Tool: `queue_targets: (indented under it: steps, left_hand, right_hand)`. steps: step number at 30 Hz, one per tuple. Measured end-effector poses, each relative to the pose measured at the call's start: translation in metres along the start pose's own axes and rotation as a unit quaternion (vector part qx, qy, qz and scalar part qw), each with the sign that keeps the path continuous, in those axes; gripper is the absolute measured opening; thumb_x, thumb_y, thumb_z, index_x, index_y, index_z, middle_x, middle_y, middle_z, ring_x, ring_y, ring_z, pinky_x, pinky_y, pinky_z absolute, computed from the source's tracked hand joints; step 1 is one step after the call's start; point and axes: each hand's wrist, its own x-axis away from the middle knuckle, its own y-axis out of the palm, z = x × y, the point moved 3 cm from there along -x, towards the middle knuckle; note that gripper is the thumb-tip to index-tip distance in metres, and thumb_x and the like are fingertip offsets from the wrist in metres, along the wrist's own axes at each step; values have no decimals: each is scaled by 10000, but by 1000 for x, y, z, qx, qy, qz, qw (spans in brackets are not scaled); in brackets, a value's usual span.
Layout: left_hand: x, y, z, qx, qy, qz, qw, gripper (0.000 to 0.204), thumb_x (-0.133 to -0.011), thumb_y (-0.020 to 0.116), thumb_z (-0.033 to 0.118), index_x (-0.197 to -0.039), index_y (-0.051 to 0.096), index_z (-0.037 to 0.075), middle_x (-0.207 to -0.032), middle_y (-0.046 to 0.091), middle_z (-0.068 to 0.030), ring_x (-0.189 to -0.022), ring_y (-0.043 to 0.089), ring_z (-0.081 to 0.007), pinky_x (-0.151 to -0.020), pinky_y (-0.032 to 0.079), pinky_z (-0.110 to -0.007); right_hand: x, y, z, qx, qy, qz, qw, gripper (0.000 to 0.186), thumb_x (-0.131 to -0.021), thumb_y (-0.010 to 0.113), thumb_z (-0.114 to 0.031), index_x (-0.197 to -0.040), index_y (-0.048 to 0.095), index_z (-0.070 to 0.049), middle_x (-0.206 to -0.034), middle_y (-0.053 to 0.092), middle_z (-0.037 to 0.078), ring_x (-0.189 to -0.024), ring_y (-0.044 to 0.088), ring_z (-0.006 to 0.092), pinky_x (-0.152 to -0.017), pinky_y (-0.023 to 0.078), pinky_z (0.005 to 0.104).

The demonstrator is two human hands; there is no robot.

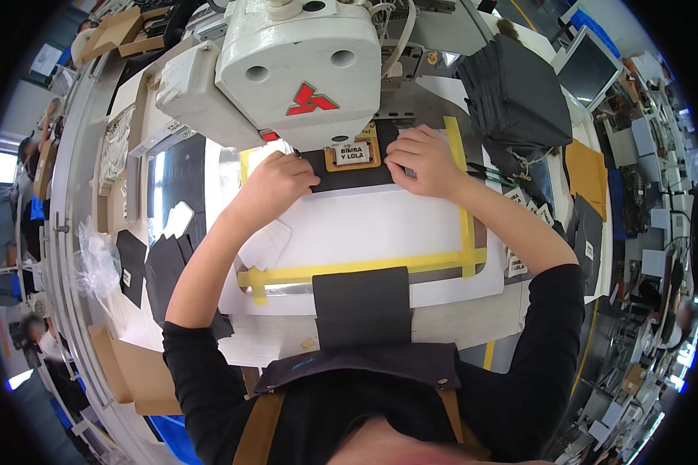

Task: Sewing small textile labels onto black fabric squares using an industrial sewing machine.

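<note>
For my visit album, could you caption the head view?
Left hand and right hand on a black panel at a white machine, with a white label between them.

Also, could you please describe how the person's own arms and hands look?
Plain black sleeves end around the elbows, and the forearms below them are uncovered. The left hand and right hand are both ungloved.

Head camera: riding head-high, peering steeply down through a fisheye.
White machine [298,66]: looming close, dead ahead.
Worktable [267,339]: spreading just below, edges bending outward.
</note>
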Motion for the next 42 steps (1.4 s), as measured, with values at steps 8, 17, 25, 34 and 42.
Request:
queue_targets:
  steps: [8,17,25,34,42]
  left_hand:
    - [-8,22,16,-132,59,55,988,156,-696,645,47,-850,664,32,-790,631,-52,-774,639,-208,-737,517,-315]
    - [-7,30,13,-94,-13,154,984,112,-705,651,51,-791,581,55,-666,573,-46,-642,627,-222,-584,516,-329]
    - [0,32,10,-73,3,178,981,154,-721,652,55,-862,588,52,-738,593,-55,-662,633,-223,-572,524,-321]
    - [-2,30,8,-44,-38,169,984,81,-789,669,72,-850,618,57,-755,611,-52,-630,630,-224,-571,523,-318]
    - [-2,13,16,-46,-10,234,971,116,-715,701,54,-818,655,83,-775,639,-31,-712,622,-209,-647,497,-331]
  right_hand:
    - [-2,-2,-5,11,-22,10,1000,70,-731,707,-111,-741,659,-61,-810,682,27,-847,623,204,-765,487,349]
    - [5,-5,-4,12,-23,6,1000,270,-726,792,-298,-818,694,-64,-860,709,49,-826,677,217,-761,538,358]
    - [9,-1,-9,132,-120,-30,984,348,-725,786,-349,-889,688,-58,-884,708,58,-796,680,206,-729,538,322]
    - [9,-3,-25,149,-131,-40,979,294,-752,771,-295,-906,688,-59,-873,704,45,-777,679,184,-696,526,307]
    - [12,-1,-23,211,-114,-19,971,174,-740,691,-130,-899,653,-70,-919,689,33,-800,656,165,-678,486,288]
